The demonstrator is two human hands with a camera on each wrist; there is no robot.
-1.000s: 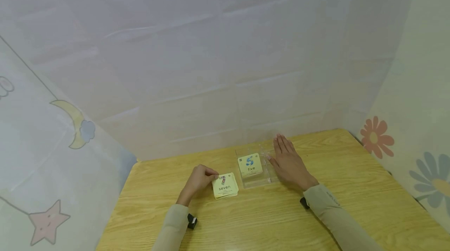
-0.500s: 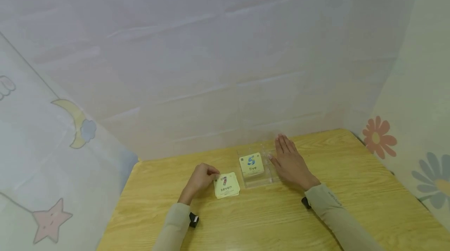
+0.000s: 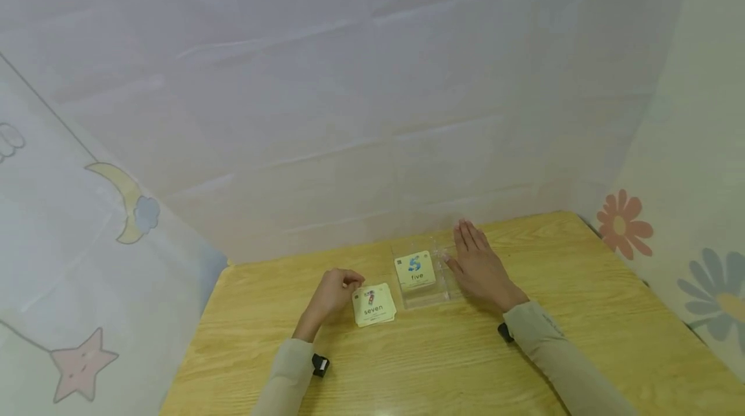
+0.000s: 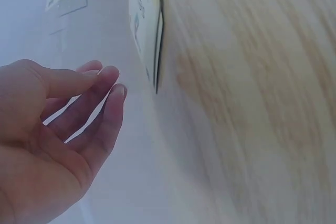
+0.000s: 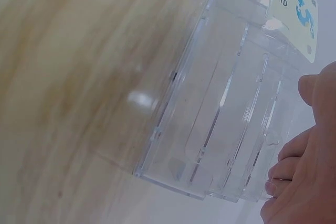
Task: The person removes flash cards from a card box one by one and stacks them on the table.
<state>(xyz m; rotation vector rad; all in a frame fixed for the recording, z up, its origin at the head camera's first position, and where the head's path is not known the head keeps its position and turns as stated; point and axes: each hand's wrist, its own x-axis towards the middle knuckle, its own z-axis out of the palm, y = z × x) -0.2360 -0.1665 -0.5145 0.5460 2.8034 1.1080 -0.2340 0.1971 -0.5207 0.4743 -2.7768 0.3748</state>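
Observation:
A small stack of square cream cards (image 3: 374, 306) lies on the table, its top card reading "seven" under a picture numeral. My left hand (image 3: 332, 293) hovers at the stack's upper left corner. In the left wrist view that hand (image 4: 58, 124) has loosely bent fingers with thumb and fingertips close together, nothing between them, a gap away from the cards (image 4: 149, 19). A clear plastic box (image 3: 427, 296) with stepped compartments stands right of the stack, holding a "five" card (image 3: 416, 268). My right hand (image 3: 483, 270) lies with fingers extended along the box's right side.
The wooden table (image 3: 407, 364) ends at a pale sheet-covered wall (image 3: 372, 144) behind the box. Side walls carry printed decorations, with a moon (image 3: 119, 199) on the left and a red flower (image 3: 619, 225) on the right.
My left fingertips have come off the upper left corner of the "seven" stack, lifting slightly. The right hand, the box and the "five" card stay in place.

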